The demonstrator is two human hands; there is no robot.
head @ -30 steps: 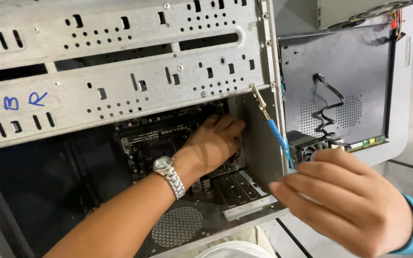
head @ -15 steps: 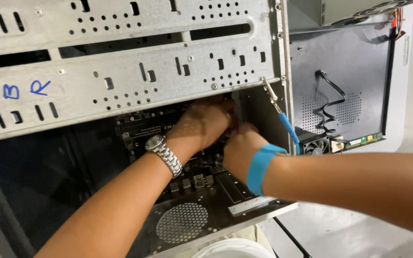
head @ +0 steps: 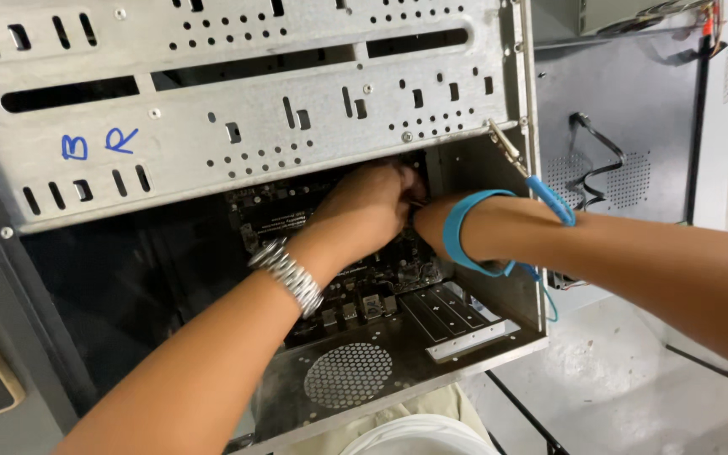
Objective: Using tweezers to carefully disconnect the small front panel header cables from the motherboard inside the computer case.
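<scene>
Inside the open computer case: both hands meet deep under the drive cage, over the upper right part of the motherboard.
Case frame: the grey perforated drive cage (head: 238, 101) spans the top, with blue handwritten marks on its left face.
Left hand: the left hand (head: 364, 211), a metal watch (head: 288, 274) on its wrist, reaches in from the lower left; its fingers curl down onto something at the board's top edge, but the cage shadow hides what they pinch, so I cannot tell whether they grip or only press.
Motherboard: the dark motherboard (head: 364, 286) lies flat in the case (head: 499, 329), slots and connectors showing below the left wrist.
Fan grille: a round honeycomb vent (head: 347, 375) sits in the panel near the front edge.
Right hand: the right hand (head: 427, 215) comes in from the right, mostly hidden behind the left; its grip cannot be told. A blue anti-static wrist strap (head: 465, 232) circles that wrist, and its blue cord (head: 549, 198) runs up to a clip (head: 505, 141) on the case edge.
Step in hand: judged from the pose, fine work on a small part or connector at the board.
Next move calls for: steady fingertips, working by feel in a cramped, dark corner.
Surface and room: the case rests on a pale speckled floor (head: 634, 371); a grey side panel (head: 625, 126) with a black cable (head: 600, 156) stands at right.
</scene>
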